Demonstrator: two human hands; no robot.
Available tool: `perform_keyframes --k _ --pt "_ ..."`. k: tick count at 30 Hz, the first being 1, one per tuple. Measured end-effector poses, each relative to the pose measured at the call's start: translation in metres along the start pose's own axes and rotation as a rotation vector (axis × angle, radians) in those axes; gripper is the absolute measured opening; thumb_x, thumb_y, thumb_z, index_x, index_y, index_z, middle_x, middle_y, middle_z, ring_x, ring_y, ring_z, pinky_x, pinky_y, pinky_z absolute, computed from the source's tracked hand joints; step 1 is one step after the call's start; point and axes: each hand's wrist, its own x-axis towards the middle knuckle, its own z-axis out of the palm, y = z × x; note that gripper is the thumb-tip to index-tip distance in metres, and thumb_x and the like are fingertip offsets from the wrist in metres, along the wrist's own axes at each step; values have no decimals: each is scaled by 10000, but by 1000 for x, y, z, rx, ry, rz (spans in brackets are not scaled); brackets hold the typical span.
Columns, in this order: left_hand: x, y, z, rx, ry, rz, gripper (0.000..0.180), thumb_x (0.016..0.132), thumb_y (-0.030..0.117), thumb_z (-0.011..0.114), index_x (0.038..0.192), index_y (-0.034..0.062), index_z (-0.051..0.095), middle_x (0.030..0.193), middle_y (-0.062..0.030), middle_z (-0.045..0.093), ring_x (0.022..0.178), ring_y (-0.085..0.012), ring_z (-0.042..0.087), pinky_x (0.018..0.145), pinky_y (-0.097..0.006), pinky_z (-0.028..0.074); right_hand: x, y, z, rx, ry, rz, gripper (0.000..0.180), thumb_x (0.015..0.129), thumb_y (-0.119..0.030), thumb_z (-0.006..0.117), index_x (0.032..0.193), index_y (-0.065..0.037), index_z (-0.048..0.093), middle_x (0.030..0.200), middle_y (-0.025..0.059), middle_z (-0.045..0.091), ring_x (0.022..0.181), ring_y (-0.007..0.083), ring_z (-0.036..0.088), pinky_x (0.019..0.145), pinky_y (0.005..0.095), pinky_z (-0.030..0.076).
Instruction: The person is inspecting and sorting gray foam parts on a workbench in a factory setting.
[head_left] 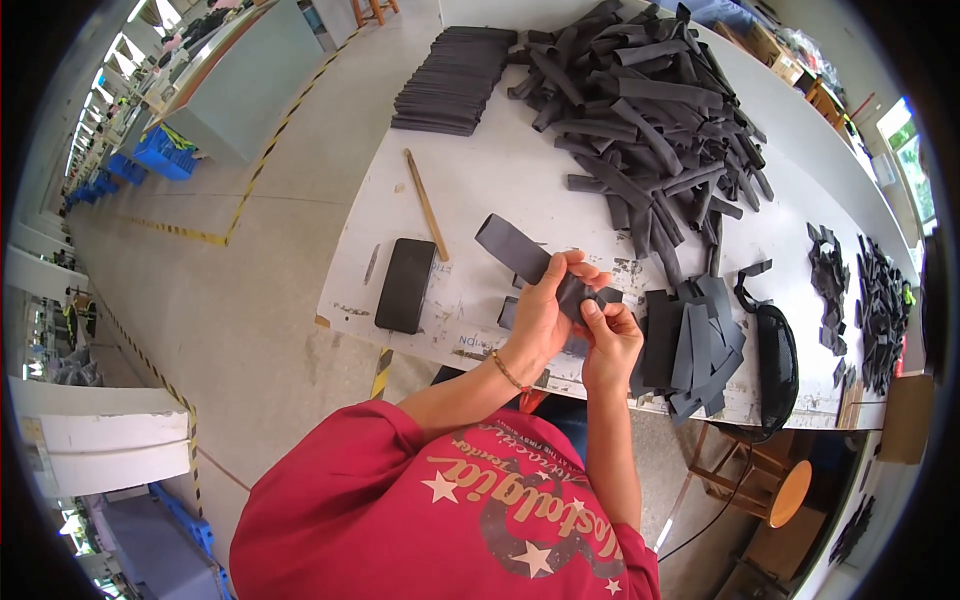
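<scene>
A dark grey fabric strip (512, 248), flat and folded like a sleeve, stretches up and left from between my hands. My left hand (541, 316) is closed around its middle, thumb on top. The fingers of my right hand (612, 345) pinch the near end, where the cloth is bunched and partly hidden. Just beneath my hands, more dark cloth pieces lie on the white table (375, 195), mostly covered. Right of my right hand is a loose stack of flat dark grey fabric pieces (695, 340).
A black phone (406, 285) and a wooden stick (428, 205) lie to the left. Farther back are a neat row of dark strips (455, 80) and a big heap of dark fabric tubes (660, 110). A black glossy object (776, 370) sits right, above a wooden stool (790, 490).
</scene>
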Motion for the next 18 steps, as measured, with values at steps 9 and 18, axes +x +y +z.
perform_keyframes --k 9,18 --pt "2 13 -2 42 -116 -28 314 1008 288 498 1122 1 553 1008 -148 687 1170 -349 578 1030 -452 441 -7 -19 -11 -88 -35 35 166 846 -61 737 949 -10 618 819 54 661 654 118 614 607 244 517" --pt "10 14 -11 44 -139 -52 316 1007 287 500 1133 5 563 1056 -141 681 1212 -347 549 1091 -451 391 -4 -16 -7 -165 -176 88 247 844 -29 709 1028 42 561 829 83 667 669 136 631 643 256 511"
